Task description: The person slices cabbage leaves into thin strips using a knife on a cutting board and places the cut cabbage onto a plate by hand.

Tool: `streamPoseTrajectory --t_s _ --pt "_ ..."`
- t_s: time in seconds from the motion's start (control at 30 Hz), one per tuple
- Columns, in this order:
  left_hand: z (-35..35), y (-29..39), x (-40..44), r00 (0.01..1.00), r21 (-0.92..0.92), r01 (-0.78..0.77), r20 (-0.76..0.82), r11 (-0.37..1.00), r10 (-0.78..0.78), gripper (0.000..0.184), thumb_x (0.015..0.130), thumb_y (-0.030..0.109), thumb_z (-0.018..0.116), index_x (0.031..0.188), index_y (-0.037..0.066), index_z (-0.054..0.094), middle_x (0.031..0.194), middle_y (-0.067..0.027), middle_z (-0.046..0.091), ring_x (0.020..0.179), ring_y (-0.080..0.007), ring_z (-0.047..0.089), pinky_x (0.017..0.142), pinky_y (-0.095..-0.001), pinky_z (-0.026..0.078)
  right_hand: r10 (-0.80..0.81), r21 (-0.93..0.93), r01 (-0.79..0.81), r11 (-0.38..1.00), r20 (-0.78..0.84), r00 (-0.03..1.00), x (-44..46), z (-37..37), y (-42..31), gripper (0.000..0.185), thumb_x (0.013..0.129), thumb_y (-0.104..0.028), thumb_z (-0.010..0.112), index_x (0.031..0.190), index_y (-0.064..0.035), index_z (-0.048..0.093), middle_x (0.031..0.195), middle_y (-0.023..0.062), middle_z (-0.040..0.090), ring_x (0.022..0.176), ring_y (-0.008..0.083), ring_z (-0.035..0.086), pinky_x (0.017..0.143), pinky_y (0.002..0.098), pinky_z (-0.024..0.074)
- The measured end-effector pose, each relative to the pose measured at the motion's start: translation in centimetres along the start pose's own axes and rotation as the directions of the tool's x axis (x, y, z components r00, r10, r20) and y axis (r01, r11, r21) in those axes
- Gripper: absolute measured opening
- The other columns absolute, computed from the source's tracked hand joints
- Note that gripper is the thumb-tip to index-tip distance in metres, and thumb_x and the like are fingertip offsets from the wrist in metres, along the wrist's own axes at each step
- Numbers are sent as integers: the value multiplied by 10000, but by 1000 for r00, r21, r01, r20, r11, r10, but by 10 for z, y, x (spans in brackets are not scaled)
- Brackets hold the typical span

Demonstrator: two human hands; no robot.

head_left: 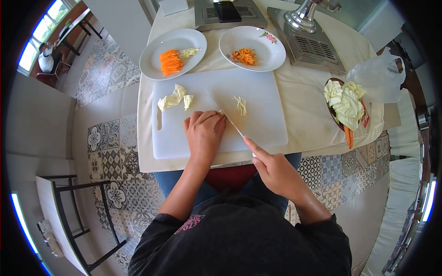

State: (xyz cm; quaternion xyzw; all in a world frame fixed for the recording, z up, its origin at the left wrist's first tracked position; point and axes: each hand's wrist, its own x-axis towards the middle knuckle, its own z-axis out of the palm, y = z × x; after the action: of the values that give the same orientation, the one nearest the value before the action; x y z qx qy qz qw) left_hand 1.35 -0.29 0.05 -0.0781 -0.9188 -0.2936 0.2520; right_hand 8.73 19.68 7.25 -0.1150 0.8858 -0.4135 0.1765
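My left hand (202, 135) presses down with curled fingers on the white cutting board (260, 133). Under its fingertips shows a small bit of pale cabbage (221, 112), mostly hidden. My right hand (278, 172) is closed round the handle of a knife (234, 123), whose blade slants up and left across the board, right beside the left fingertips. Thin cabbage shreds (240, 106) lie to the right of the blade. Left of it are a larger cabbage leaf piece (172, 98) and a small cabbage piece (188, 101).
Behind the board stand a plate (147, 57) with orange and pale shreds and a flowered plate (276, 53) with orange shreds. Two metal stove-like units (317, 50) are farther back. At right, a dark bowl (328, 108) holds cabbage leaves, near a plastic bag (380, 78).
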Motion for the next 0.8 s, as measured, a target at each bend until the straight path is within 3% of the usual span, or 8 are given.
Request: streamPoseTrajectory --t_s 0.3,0.33,0.43,0.53,0.63,0.73,0.8 --pt "4 -2 -3 999 -2 16 -47 1000 -16 68 777 130 772 838 116 748 976 25 737 945 -207 625 880 -387 407 -143 -189 123 974 -96 985 -3 21 9 580 987 -140 534 1548 -165 387 712 223 646 644 420 638 634 521 503" --pt "3 -1 -4 999 1 19 -50 1000 -18 65 775 131 773 833 117 746 975 27 737 942 -206 625 880 -388 406 -76 -183 61 981 -75 994 -5 18 1 553 996 -103 524 1535 -151 412 712 238 600 675 408 621 679 468 476" --pt "3 0 -4 998 11 14 -62 1000 -13 59 774 131 772 823 121 741 970 34 737 934 -203 625 874 -389 405 -47 -174 36 984 -58 997 -8 16 -2 552 996 -103 526 1534 -152 414 716 237 604 680 408 623 678 475 476" --pt "3 -1 -4 998 16 7 -64 1000 -6 56 779 138 773 825 124 743 964 40 738 926 -199 624 867 -389 403 -131 -163 115 980 -95 987 -14 16 5 553 1002 -103 524 1540 -148 404 681 238 566 631 403 595 654 443 477" --pt "5 -2 -4 997 8 4 -77 1000 -3 55 793 152 776 835 128 749 956 43 739 922 -197 623 865 -388 400 24 -157 -21 987 22 999 -25 0 -7 560 1008 -155 518 1550 -165 381 724 241 625 657 420 632 674 493 509" --pt "5 -1 -4 997 -1 9 -79 1000 -9 53 810 164 776 848 132 756 953 46 739 923 -195 621 871 -388 398 -9 -56 7 998 -21 1000 -41 -5 -4 542 1011 -151 524 1540 -170 405 677 252 577 629 420 608 669 452 508" --pt "3 0 -4 998 -9 16 -68 1000 -16 51 818 166 774 854 134 759 952 46 739 928 -194 620 877 -387 398 88 -45 -87 995 19 996 -53 -14 -10 534 1008 -147 532 1530 -175 424 655 243 560 604 410 589 656 427 504"
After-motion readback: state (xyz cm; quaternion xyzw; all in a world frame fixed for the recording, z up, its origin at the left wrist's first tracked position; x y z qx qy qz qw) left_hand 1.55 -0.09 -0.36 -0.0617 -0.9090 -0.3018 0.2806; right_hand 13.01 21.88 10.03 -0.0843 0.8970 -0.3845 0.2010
